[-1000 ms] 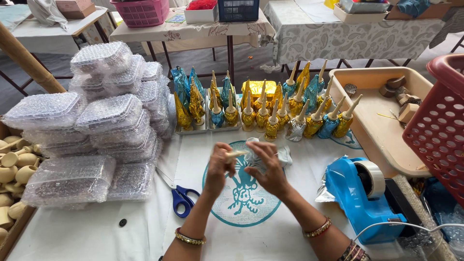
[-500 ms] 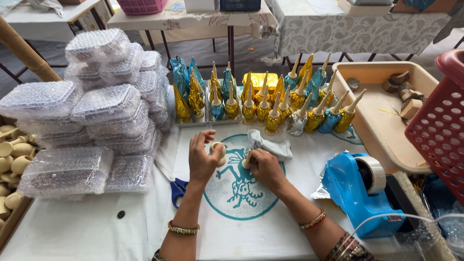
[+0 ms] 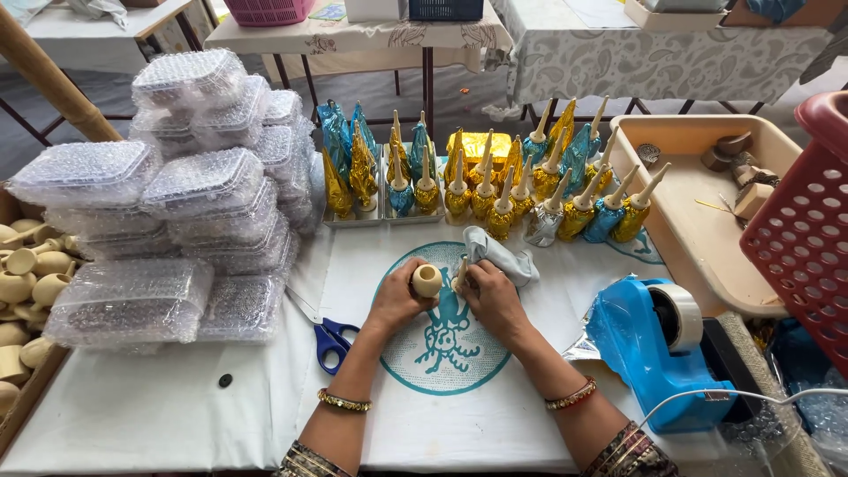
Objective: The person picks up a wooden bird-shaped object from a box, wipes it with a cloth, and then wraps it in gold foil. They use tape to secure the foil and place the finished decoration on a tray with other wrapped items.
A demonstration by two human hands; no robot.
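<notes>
Clay piece (image 3: 427, 281), a small beige pot-like body with a round opening facing up, sits in the fingers of the left hand (image 3: 396, 300), which is closed around it above the white cloth (image 3: 265, 397) with its teal round print (image 3: 446, 340). At about three o'clock from it, just beside, the right hand (image 3: 493, 296) is clenched on a slim beige spout-like stick (image 3: 460, 272) and on a sheet of silver foil (image 3: 499, 254) that trails off toward one o'clock. Whether the stick is joined to the pot cannot be told. At twelve o'clock from the hands stand rows of foil-wrapped pieces (image 3: 495, 190) in gold, blue and silver, each with a bare pointed tip. At nine to ten o'clock rise stacks of bubble-wrapped bundles (image 3: 177, 203), and further left lie bare clay pots (image 3: 35, 283). Blue-handled scissors (image 3: 331, 340) lie on the cloth at about eight o'clock, near the left wrist. At four o'clock sits a blue tape dispenser (image 3: 658, 340); at two o'clock a beige tray (image 3: 698, 221) holds small wooden bits, and a red basket (image 3: 808, 230) stands at three o'clock by the frame edge.
</notes>
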